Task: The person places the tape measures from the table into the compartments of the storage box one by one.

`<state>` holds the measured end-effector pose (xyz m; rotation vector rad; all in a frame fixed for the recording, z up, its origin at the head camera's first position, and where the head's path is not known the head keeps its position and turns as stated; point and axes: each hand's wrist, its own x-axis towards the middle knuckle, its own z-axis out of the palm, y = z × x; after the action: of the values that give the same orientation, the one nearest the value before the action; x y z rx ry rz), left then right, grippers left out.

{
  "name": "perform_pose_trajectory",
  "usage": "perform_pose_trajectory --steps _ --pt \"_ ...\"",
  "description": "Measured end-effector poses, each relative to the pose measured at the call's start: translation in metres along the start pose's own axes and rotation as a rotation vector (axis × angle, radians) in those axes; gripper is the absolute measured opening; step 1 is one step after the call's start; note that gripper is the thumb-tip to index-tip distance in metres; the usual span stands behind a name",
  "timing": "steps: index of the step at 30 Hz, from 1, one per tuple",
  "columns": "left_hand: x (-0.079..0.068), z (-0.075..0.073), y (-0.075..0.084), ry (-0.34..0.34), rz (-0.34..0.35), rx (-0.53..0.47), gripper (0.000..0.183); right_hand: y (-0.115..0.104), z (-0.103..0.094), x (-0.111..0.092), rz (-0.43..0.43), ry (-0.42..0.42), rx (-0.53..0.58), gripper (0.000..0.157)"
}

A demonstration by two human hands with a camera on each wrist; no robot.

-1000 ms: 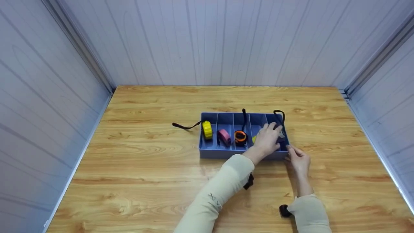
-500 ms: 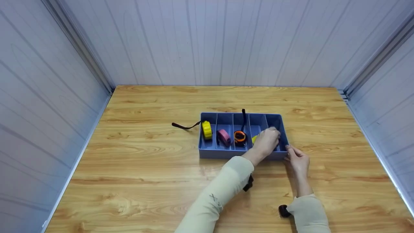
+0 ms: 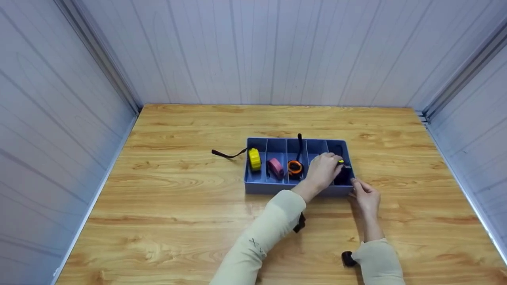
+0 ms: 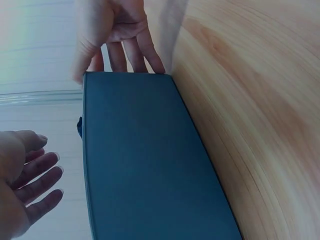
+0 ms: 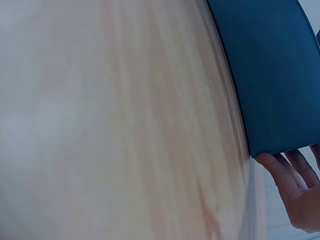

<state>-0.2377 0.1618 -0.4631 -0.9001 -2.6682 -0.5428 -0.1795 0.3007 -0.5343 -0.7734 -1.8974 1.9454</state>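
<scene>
A blue divided box (image 3: 297, 189) holds tape measures in its compartments. From the left come a yellow tape measure (image 3: 254, 159), a pink one (image 3: 275, 168) and an orange-and-black one (image 3: 295, 168). In the rightmost compartment lies a dark tape measure (image 3: 343, 174) with a bit of yellow, partly covered. My left hand (image 3: 324, 169) is over the two right compartments; in the left wrist view its fingers (image 4: 42, 185) are loosely bent with nothing between them. At the front right corner my right hand (image 3: 366, 198) pinches the box, fingers against its end wall.
The box stands on a wood-grain table (image 3: 178, 221). A black wrist strap (image 3: 229, 154) hangs over the box's left side, another strap (image 3: 300, 143) over its back edge. Pale panels (image 3: 253, 51) enclose the table at the back and sides.
My left hand dipped into the rightmost compartment, then drew back slightly left. The strap that stuck out over the back there now lies inside. My right hand stayed at the corner.
</scene>
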Motion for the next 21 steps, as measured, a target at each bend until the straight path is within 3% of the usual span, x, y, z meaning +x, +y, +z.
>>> perform_pose_trajectory --steps 6,11,14,21 --pt "-0.007 -0.003 -0.006 -0.03 -0.02 -0.027 0.026 0.0 0.0 -0.001 0.012 0.005 -0.055 0.002" --pt "-0.012 -0.009 -0.013 -0.066 -0.021 0.009 0.028 -0.001 0.0 -0.002 0.018 0.004 -0.071 0.001" --pt "-0.015 -0.013 -0.017 -0.095 -0.022 0.036 0.028 -0.002 -0.001 -0.003 0.009 -0.011 -0.046 0.009" --pt "-0.026 -0.018 -0.03 -0.128 -0.045 0.026 0.031 0.007 -0.005 0.006 0.01 -0.05 0.049 0.007"
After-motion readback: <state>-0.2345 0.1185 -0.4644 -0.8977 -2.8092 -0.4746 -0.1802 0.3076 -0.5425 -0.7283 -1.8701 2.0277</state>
